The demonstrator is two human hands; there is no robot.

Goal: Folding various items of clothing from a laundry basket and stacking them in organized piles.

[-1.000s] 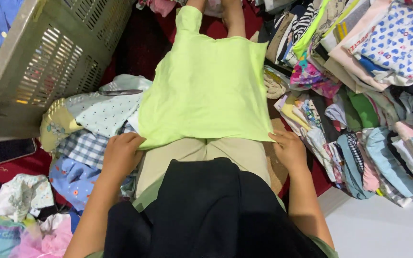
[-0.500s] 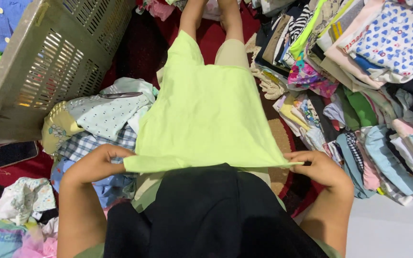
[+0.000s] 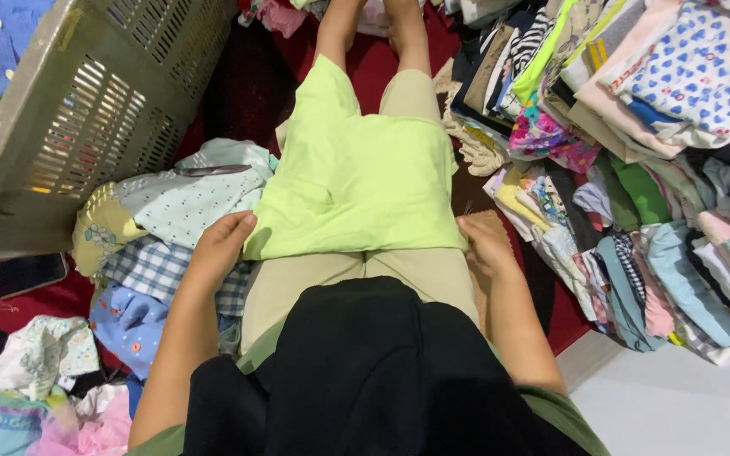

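- I sit with my legs stretched out ahead of me, a lime-green garment (image 3: 356,173) lying folded across my thighs, over my beige shorts (image 3: 365,279); its narrow end runs up along my left leg towards the knee, and its near edge lies doubled across both thighs.
- My left hand (image 3: 220,249) rests at the near left corner of the lime-green garment, fingers curled loosely with the tips touching the folded edge; I cannot tell whether it pinches the cloth or only presses on it.
- My right hand (image 3: 485,245) lies at the near right corner, fingers bent against the fold; here too the hold itself is hidden, so I cannot tell whether it grips.
- Just beside my left hand lies a loose heap of small clothes: a pale dotted piece (image 3: 187,198) on top, a blue-checked cloth (image 3: 158,270) under it, a blue shirt with orange buttons (image 3: 128,317) nearer me.
- A grey slotted laundry basket (image 3: 86,110) stands tilted on its side beyond that heap; a dark phone (image 3: 25,274) lies flat on the red mat (image 3: 35,304) below it.
- To my right, stacks of folded clothes (image 3: 627,169) in many colours crowd close beside my leg; a white piece with blue hearts (image 3: 694,67) sits on the far stack.
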